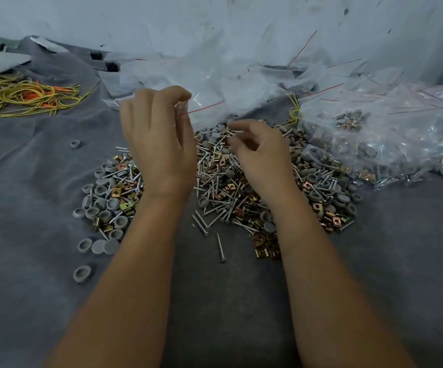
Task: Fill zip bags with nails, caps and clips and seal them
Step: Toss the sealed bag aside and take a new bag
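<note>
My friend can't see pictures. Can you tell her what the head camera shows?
Two bare hands work above a pile of nails, grey caps and brassy clips on grey cloth. The left hand pinches a clear zip bag; the right hand pinches something small. Filled bags lie right.

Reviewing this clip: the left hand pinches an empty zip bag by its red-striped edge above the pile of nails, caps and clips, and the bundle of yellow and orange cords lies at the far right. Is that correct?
One detail is wrong. The head view shows the bundle of cords at the far left, not the right. The left hand does pinch the zip bag above the pile.
</note>
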A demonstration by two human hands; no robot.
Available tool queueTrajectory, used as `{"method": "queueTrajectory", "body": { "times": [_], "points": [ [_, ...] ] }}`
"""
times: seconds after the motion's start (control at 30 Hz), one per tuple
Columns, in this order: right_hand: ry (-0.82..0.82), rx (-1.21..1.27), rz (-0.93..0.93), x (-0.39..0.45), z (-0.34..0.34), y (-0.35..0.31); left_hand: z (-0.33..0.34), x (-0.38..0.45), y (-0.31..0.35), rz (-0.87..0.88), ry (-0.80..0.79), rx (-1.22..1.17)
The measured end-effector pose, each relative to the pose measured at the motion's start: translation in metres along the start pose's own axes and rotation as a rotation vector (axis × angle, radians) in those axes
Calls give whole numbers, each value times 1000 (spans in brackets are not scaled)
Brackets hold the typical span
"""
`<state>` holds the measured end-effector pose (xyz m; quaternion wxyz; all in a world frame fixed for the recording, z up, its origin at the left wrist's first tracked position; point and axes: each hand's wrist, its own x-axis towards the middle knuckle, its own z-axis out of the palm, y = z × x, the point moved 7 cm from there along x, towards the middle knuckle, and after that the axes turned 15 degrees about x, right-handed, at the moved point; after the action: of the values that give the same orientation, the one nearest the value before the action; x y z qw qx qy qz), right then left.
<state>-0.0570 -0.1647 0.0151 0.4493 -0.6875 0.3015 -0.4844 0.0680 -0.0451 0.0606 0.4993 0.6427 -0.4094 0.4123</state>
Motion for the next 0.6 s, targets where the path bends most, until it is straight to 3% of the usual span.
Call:
{"method": "queueTrajectory", "body": {
  "times": [0.07, 0.13, 0.23, 0.3, 0.47, 0.6],
  "points": [
    [-31, -365, 46, 0, -3, 8, 10, -1, -4, 8, -109, 113],
    [-88, -635, 139, 0, -6, 15, 35, -10, -11, -3, -393, 203],
    [-199, -741, 244, -2, -4, 21, 69, -36, -18, -62, -826, 248],
    [-197, -701, 240, -2, -4, 22, 79, -49, -19, -121, -978, 230],
    [-113, -589, 180, 2, -8, 24, 87, -55, -21, -159, -1010, 252],
    [-56, -583, 96, 3, -9, 19, 86, -53, -27, -216, -948, 335]
  ]
}}
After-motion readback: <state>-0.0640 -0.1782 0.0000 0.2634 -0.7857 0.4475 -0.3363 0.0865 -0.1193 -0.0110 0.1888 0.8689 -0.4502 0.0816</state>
